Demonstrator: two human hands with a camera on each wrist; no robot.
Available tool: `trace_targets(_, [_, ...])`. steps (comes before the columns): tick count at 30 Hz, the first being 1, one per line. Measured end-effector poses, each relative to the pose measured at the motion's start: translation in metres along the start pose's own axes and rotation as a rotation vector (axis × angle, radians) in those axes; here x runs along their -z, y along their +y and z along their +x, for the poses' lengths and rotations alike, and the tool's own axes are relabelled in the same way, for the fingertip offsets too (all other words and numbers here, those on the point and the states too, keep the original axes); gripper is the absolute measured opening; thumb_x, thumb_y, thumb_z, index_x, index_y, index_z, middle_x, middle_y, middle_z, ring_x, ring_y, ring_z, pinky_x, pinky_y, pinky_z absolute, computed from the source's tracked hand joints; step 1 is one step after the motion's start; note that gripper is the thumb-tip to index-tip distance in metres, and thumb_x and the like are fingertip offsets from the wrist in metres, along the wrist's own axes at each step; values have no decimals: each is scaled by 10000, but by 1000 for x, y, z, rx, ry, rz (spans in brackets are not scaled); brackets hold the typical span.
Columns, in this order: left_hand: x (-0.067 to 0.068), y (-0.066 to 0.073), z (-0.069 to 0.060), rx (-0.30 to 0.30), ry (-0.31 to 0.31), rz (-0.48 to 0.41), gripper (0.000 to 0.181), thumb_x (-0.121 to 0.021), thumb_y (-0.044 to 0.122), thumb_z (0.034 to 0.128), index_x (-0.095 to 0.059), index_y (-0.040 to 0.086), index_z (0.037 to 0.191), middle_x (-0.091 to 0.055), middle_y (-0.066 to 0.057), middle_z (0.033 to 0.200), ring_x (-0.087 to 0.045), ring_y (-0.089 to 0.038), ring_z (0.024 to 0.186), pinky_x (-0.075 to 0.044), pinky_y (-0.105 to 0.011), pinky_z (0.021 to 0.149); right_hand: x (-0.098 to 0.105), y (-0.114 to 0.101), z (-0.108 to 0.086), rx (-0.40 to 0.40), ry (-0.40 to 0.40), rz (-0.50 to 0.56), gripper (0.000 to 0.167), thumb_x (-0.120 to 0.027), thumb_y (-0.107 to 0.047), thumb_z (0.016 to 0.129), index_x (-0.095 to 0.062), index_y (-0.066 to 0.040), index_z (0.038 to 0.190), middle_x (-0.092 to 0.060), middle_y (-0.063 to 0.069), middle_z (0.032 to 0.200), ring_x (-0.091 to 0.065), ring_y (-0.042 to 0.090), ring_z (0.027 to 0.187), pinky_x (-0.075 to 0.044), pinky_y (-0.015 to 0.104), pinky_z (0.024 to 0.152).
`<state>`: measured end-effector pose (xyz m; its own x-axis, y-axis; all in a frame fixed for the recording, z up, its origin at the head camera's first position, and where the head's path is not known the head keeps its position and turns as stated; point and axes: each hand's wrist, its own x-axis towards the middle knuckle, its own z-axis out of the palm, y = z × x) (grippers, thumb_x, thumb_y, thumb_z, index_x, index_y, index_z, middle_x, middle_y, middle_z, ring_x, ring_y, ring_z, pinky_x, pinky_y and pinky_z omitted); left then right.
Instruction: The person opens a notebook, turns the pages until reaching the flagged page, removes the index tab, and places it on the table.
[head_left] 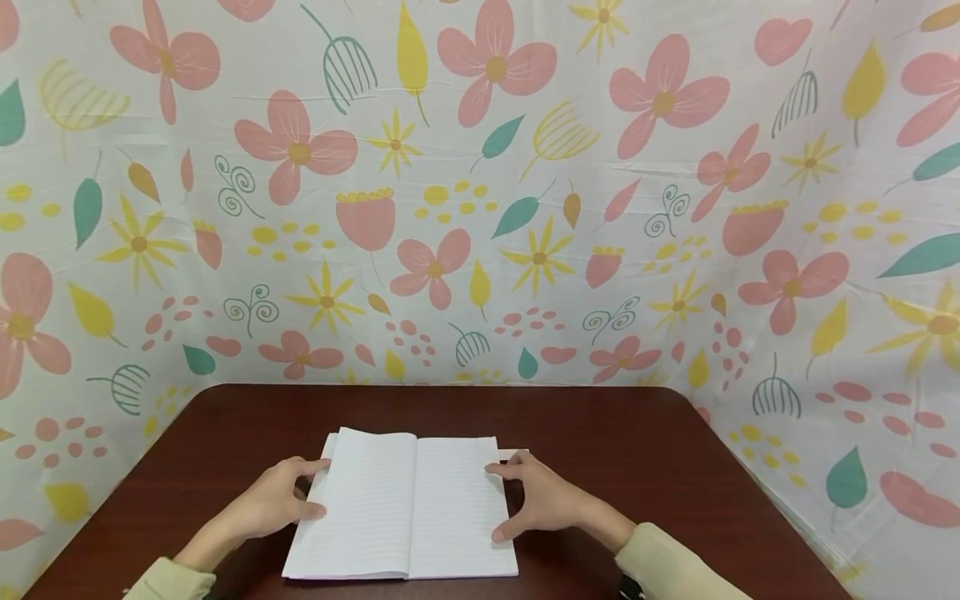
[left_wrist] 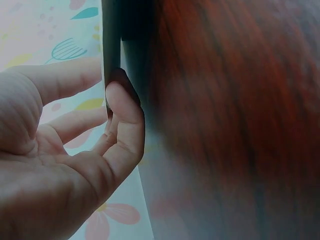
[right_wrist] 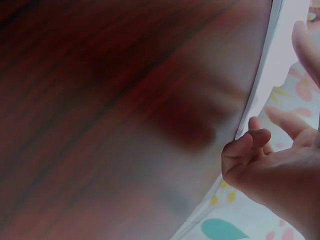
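Note:
An open notebook (head_left: 450, 500) with lined white pages lies on the dark brown table. Its left-hand leaves stand slightly raised at the top. At its left edge my left hand (head_left: 273, 498) grips the notebook, thumb and forefinger on the margin. In the left wrist view the other fingers (left_wrist: 127, 120) curl around the edge. My right hand (head_left: 551, 496) rests at the right edge, thumb and forefinger spread apart on the page. The right wrist view shows its other fingers (right_wrist: 245, 150) loosely bent beside the edge.
A white strip (head_left: 513, 455) sticks out past the notebook's upper right side, partly behind my right hand. The brown table (head_left: 600, 417) has rounded far corners. Flower-patterned cloth (head_left: 480, 208) hangs behind it and along both sides.

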<state>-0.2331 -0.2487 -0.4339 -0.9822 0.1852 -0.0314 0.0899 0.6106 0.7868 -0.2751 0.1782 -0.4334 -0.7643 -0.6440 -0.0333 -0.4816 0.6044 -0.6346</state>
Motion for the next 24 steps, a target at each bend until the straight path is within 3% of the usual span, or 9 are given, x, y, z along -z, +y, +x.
trace_targets(6, [1, 1, -1, -5, -3, 2, 700, -868, -47, 810, -558, -143, 1429, -577, -173, 1107, -659, -220, 755, -579, -365, 663, 2, 3, -7, 3, -15, 23, 965, -969, -341, 765, -511, -33, 1557, -417, 77, 1217, -432, 267, 1113, -436, 355, 884])
trace_targets(24, [2, 0, 1, 14, -10, 2, 701, -871, -45, 807, -564, -133, 1431, -585, -203, 1159, -668, -228, 781, -588, -376, 672, -2, 2, -4, -15, 8, -77, 907, -995, -409, 707, -634, -67, 1466, -451, 44, 1219, -441, 241, 1076, -450, 363, 858])
